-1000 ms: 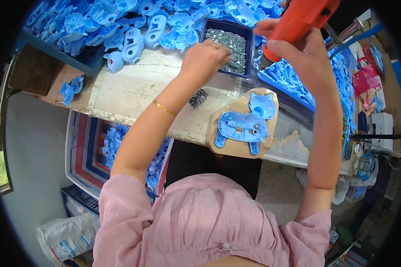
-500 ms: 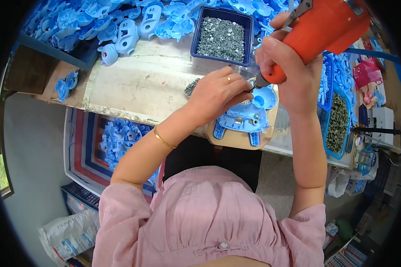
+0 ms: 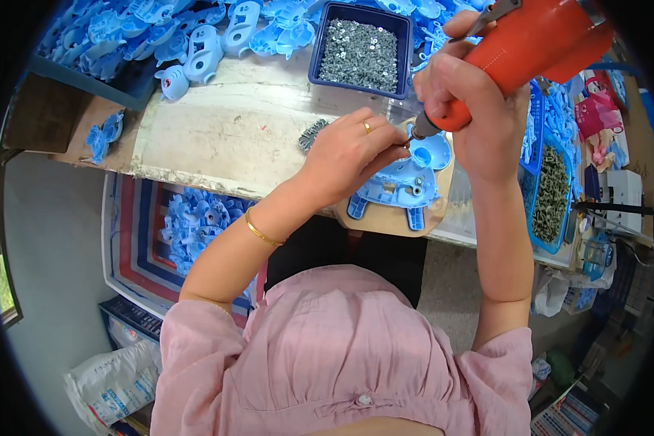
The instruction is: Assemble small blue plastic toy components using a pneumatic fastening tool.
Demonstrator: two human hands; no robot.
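A cluttered workshop seen from above, looking down over a person in a pink shirt seated at a pale, worn bench. Heaps of light blue moulded plastic parts crowd the far edge of the bench, and more fill a striped sack on the floor to the left. A dark blue tray of small silver screws stands at the back of the bench, and a small loose pile of screws lies just in front of it.

Directly before the person, a blue plastic shell lies flat on a wooden jig board at the near edge of the bench. The right hand is wrapped tight around an orange electric screwdriver, its grip clamped on the tool's body, with the bit pointing down and left to the top of the shell. The left hand, wearing a ring and a gold bangle, has its fingertips pinched together right at the bit's tip; a screw between them is too small to make out.

A second ago the left hand was reaching into the screw tray and the screwdriver was raised away. Now both have come down and met over the shell, which suggests a screw has been fetched and is being set in place for driving.

To the right, a blue bin of darker screws sits beside the shell.
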